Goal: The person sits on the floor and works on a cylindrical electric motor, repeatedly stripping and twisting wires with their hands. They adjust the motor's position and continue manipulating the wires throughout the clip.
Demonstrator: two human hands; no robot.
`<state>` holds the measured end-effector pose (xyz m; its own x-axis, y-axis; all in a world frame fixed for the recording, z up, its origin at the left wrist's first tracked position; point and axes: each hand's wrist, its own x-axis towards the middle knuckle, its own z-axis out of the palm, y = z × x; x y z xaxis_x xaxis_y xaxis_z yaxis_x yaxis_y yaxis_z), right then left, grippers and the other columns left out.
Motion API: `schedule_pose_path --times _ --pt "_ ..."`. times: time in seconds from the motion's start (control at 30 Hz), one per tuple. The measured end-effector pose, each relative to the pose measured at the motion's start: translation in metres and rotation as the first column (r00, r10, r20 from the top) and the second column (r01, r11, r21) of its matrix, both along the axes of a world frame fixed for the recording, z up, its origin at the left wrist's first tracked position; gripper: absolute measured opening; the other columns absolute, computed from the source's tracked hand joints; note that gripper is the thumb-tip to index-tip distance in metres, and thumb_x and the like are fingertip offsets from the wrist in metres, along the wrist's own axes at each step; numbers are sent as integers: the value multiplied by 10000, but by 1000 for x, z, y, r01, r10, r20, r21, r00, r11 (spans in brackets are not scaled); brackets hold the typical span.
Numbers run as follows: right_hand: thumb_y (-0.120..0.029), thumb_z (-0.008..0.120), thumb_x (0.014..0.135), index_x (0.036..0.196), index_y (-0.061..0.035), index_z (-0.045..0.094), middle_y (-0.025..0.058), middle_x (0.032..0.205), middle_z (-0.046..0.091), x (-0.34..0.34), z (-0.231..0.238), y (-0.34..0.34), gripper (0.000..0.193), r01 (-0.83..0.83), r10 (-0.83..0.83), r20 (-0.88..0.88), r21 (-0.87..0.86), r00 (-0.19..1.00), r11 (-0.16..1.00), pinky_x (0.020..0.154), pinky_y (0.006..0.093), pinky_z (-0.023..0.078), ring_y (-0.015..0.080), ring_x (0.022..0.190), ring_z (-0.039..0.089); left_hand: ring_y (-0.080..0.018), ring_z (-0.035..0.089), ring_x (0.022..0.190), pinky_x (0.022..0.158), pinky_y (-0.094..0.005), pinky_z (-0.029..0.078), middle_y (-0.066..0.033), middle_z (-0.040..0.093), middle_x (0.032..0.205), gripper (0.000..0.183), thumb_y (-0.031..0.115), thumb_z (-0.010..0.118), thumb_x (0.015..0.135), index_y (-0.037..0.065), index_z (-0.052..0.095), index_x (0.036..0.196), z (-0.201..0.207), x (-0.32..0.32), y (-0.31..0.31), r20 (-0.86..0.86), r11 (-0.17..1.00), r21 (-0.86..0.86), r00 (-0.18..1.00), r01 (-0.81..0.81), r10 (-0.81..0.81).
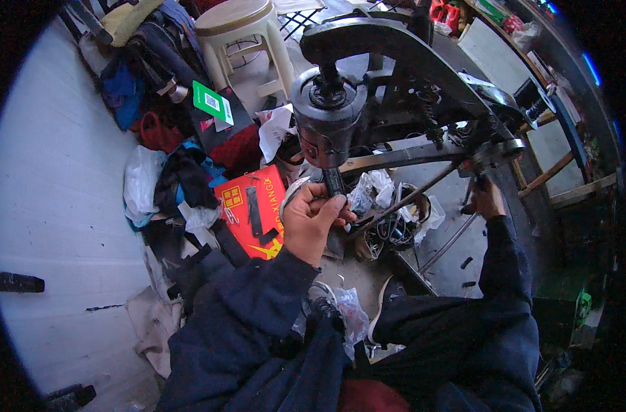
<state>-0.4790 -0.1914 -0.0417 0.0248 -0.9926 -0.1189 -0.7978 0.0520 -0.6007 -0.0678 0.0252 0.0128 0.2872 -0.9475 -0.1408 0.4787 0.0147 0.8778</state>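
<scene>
A black hand-cranked sewing machine (395, 48), of a cobbler's kind, stands in front of me with its long curved arm reaching left. Below its round head (327, 113) a dark ribbed tip (333, 181) points down. My left hand (311, 223) is closed right at that tip, thumb against curled fingers. A pale curved edge (294, 193) shows behind the hand; what the fingers hold is hidden. To the right, my right hand (489, 199) is wrapped round a dark crank handle (479, 181) under the machine's rear end.
On the left lie a red box (254, 206) with a dark strip on it, a white plastic bag (143, 180) and heaped cloth. A cream stool (241, 41) stands behind. Beneath the machine are clear bags (371, 192) and cables. A thin metal rod (450, 242) slants near my right knee.
</scene>
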Motion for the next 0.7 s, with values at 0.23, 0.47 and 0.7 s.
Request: schedule_pose_path --times 0.23,0.47,0.7 --pt "-107 592 967 1170 -29 619 19 915 644 59 100 46 219 -50 132 472 -183 872 982 641 294 472 115 748 572 -138 696 744 662 -236 525 -82 700 886 161 101 647 951 13 567 1059 -6 -11 -4 49 998 -51 998 -48 51" --pt "-52 555 942 1204 -38 549 157 978 661 -41 77 -23 262 102 -178 -105 -501 978 859 775 348 500 235 867 634 -121 675 732 676 -233 518 -56 689 874 133 156 626 968 23 622 968 -5 -15 -5 -103 1000 14 995 12 -11" --pt "-171 623 923 1071 -19 571 87 800 610 14 12 12 219 10 -91 312 252 946 968 532 334 483 172 583 569 -63 614 694 640 -216 483 -29 662 778 167 141 663 939 19 596 846 -4 -11 -8 254 995 -61 963 -76 89"
